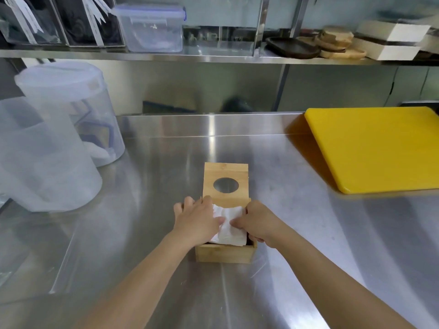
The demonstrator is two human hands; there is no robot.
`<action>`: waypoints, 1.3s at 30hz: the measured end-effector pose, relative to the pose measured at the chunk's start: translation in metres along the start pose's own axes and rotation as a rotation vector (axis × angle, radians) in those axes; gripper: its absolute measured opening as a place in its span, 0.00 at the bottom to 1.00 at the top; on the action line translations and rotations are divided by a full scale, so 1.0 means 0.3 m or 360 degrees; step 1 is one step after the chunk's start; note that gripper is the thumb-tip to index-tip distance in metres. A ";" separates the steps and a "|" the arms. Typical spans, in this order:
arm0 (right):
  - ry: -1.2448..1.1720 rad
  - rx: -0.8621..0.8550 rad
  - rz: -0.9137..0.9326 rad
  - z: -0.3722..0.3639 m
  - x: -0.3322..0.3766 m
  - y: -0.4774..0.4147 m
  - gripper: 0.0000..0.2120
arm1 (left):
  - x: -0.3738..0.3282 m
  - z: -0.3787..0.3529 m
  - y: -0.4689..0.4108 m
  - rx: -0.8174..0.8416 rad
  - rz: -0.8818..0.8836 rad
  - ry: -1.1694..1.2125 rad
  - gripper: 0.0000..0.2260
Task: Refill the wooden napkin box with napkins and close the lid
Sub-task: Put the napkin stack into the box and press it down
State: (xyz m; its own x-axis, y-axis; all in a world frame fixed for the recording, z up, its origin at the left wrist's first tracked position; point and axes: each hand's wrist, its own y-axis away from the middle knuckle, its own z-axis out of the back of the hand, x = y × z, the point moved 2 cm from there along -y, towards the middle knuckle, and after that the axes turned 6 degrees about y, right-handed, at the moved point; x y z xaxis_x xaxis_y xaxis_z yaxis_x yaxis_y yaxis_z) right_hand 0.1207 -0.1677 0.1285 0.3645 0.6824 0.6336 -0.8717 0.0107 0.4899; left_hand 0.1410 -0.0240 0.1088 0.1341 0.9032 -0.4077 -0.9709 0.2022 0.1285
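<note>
Both hands [197, 219] [256, 224] flat, grip spread, pressing crumpled white napkins [231, 227] into square wooden box [223, 254]; lid [225, 184] up.

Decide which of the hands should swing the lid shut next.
Probably the left hand: its fingertips already touch the lid, while the right hand presses the napkins into the box.

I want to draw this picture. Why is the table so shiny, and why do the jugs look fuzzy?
In the head view, light glares in pale streaks off the steel table; the plastic jugs at the left edge look smeared and bent by the wide lens; the box looks sharper.
</note>
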 end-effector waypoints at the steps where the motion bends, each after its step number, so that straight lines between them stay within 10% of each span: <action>1: 0.0071 0.0006 0.0006 -0.002 0.008 -0.002 0.13 | 0.004 -0.003 -0.006 -0.0048 -0.0041 0.0017 0.14; 9: 0.0444 -0.0129 0.0029 -0.029 0.007 -0.037 0.11 | 0.049 -0.026 -0.014 -0.0214 -0.0110 0.0499 0.15; 26: 0.1533 -0.0359 0.0161 -0.077 0.011 -0.046 0.12 | 0.055 -0.100 0.006 -0.0391 -0.0289 -0.0087 0.02; 33: 0.1527 -0.0539 0.0965 0.032 0.024 -0.024 0.08 | 0.045 -0.033 0.031 -0.0618 -0.0563 0.0081 0.08; 39: 0.1571 -0.0050 0.1028 0.068 -0.024 -0.059 0.08 | 0.042 0.000 0.000 -0.0043 -0.0974 -0.0319 0.07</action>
State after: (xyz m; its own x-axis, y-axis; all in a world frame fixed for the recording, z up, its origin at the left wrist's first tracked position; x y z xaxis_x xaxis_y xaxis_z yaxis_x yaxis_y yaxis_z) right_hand 0.1402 -0.1877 0.1274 -0.5467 0.8372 0.0144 -0.8141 -0.5355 0.2245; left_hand 0.1426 -0.0127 0.1039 0.6972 0.6812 -0.2233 -0.7114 0.6960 -0.0974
